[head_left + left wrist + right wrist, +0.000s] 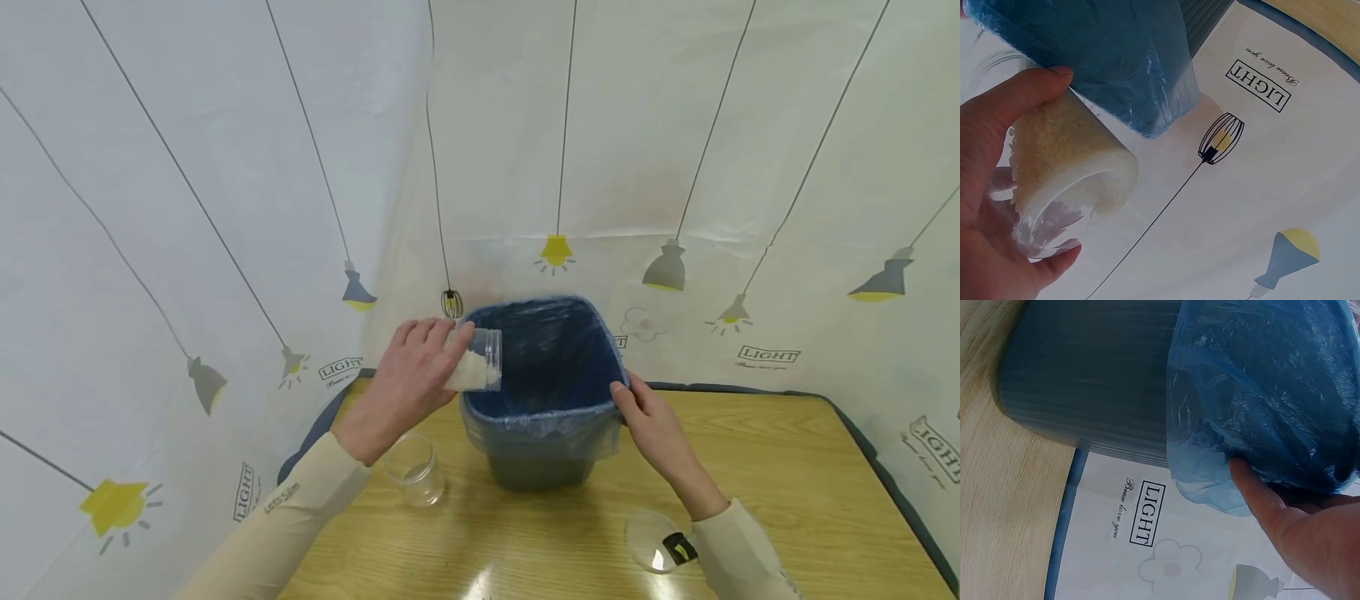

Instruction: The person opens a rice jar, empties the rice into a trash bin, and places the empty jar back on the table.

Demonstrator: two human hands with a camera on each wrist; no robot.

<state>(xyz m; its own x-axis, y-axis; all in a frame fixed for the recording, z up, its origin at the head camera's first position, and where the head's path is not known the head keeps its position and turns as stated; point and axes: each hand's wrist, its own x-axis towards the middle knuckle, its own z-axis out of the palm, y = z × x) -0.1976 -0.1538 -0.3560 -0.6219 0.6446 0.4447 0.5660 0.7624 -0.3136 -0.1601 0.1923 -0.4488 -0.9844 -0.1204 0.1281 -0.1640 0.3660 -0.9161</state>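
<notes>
My left hand (405, 379) grips a clear jar (491, 360) of white grains that look like rice. It lies tipped on its side, mouth toward the opening of a dark trash bin (536, 473). In the left wrist view, grains (1063, 140) fill part of the jar, and my thumb and fingers curl round it. A blue plastic bag (555, 425) lines the bin and folds over its rim. On the bin's right side, my right hand (660, 433) holds the bagged rim; the right wrist view shows its thumb (1254, 487) against the bag, other fingers partly hidden.
An open clear container (423, 479) stands on the wooden table (780, 467) left of the bin. Near my right sleeve lies a round clear lid (647, 540) with a black label. A lamp-patterned sheet (495, 167) rises behind and beside the table.
</notes>
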